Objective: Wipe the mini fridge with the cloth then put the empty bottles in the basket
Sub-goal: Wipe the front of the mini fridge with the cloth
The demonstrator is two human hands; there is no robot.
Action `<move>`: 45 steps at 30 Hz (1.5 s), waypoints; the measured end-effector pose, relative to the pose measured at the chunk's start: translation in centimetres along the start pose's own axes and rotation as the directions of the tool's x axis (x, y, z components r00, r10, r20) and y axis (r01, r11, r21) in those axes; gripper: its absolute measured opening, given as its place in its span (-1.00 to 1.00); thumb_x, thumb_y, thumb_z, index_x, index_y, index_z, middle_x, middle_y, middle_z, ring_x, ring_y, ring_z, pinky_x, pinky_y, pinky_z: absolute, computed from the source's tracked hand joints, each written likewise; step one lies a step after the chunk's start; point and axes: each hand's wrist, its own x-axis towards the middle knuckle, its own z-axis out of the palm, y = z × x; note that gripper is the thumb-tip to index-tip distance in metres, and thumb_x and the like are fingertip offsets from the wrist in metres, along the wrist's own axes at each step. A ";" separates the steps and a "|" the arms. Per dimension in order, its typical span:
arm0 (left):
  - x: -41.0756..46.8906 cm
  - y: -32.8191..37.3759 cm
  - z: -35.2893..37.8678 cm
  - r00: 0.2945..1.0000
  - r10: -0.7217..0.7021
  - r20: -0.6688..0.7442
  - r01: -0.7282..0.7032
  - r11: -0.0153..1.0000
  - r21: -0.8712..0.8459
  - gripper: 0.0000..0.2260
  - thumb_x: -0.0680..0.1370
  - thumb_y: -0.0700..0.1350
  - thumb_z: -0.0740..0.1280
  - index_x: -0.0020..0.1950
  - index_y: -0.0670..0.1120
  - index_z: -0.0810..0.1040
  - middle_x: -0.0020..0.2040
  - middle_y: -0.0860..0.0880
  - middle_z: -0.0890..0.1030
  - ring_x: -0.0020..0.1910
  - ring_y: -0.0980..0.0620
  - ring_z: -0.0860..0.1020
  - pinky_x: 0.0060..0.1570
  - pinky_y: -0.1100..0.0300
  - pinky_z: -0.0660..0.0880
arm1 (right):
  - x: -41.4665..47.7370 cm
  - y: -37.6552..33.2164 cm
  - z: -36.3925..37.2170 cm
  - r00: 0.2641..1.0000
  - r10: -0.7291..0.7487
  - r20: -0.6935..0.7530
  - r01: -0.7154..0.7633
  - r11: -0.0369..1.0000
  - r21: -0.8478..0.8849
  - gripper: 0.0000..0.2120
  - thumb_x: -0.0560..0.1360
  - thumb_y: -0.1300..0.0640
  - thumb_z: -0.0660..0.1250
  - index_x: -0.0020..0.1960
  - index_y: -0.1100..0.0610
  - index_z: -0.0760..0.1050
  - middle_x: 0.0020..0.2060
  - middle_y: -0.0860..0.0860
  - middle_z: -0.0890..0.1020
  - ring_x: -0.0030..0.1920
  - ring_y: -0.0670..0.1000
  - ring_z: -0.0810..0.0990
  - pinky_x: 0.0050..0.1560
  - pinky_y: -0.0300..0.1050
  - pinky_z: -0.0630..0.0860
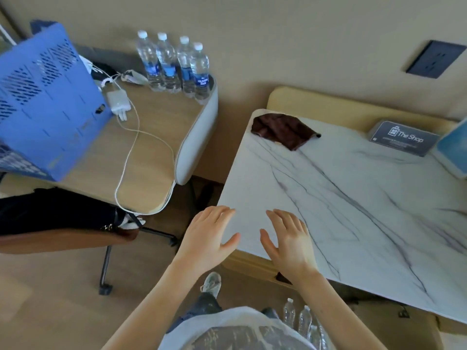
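Note:
A dark brown cloth (284, 131) lies crumpled at the far left corner of a white marble-patterned top (341, 210). My left hand (209, 238) and my right hand (290, 241) hover open and empty over the near left corner of that top, fingers spread. A blue perforated basket (43, 102) stands tilted on the wooden desk at the left. Several water bottles (174, 64) with blue labels stand upright at the desk's back edge. More clear bottles (300, 319) show on the floor near my feet. The mini fridge itself is not clearly visible.
A white charger with its cable (121, 104) lies on the wooden desk (151, 152) beside the basket. A grey "The Shop" sign (404, 137) and a light blue box (452, 150) sit at the top's far right. A chair with dark clothing (58, 213) stands at the left.

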 end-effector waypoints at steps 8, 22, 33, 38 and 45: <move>11.0 -5.1 -3.8 0.975 0.224 0.008 -0.224 0.974 -0.039 -0.53 0.56 0.17 0.21 0.35 -0.07 0.52 0.29 0.02 0.57 0.30 0.03 0.51 0.26 0.18 0.42 | 9.4 -2.4 -0.4 0.981 0.176 -0.087 -0.180 0.983 -0.047 -0.55 0.57 -0.10 0.20 0.30 0.16 0.55 0.23 0.10 0.62 0.23 0.18 0.59 0.22 0.15 0.54; 22.9 -4.1 -2.3 0.954 0.298 0.009 -0.297 0.952 -0.081 -0.55 0.56 0.10 0.27 0.32 -0.15 0.54 0.25 -0.03 0.59 0.26 -0.02 0.53 0.23 0.08 0.49 | 18.6 4.8 -1.0 0.975 0.182 -0.127 -0.187 0.982 -0.031 -0.61 0.56 0.01 0.31 0.30 0.22 0.53 0.21 0.13 0.61 0.19 0.20 0.58 0.18 0.12 0.52; 35.0 -3.9 0.6 0.976 0.214 -0.027 -0.216 0.975 -0.058 -0.57 0.55 0.06 0.31 0.32 -0.16 0.55 0.26 -0.07 0.56 0.25 -0.06 0.53 0.20 0.05 0.51 | 32.3 16.9 0.1 0.999 0.036 0.034 -0.037 0.999 0.027 -0.49 0.57 -0.03 0.36 0.45 0.15 0.43 0.36 0.12 0.51 0.37 0.17 0.44 0.35 0.11 0.40; 38.2 -5.0 3.2 0.987 0.160 0.007 -0.160 0.987 -0.029 -0.57 0.56 0.08 0.28 0.33 -0.13 0.55 0.28 -0.05 0.54 0.26 -0.02 0.51 0.20 0.13 0.48 | 37.4 20.9 4.2 0.980 -0.018 0.197 0.016 1.000 0.013 -0.42 0.60 -0.13 0.26 0.55 0.07 0.29 0.47 0.06 0.38 0.48 0.13 0.31 0.47 0.09 0.25; 39.9 -6.8 5.9 0.994 0.088 0.067 -0.089 0.996 0.008 -0.57 0.56 0.09 0.29 0.35 -0.11 0.54 0.31 -0.05 0.52 0.29 -0.03 0.49 0.23 0.11 0.46 | 42.0 24.1 8.3 0.947 -0.047 0.319 0.061 0.998 -0.035 -0.41 0.62 -0.18 0.19 0.58 0.00 0.20 0.50 0.07 0.34 0.51 0.17 0.24 0.49 0.13 0.20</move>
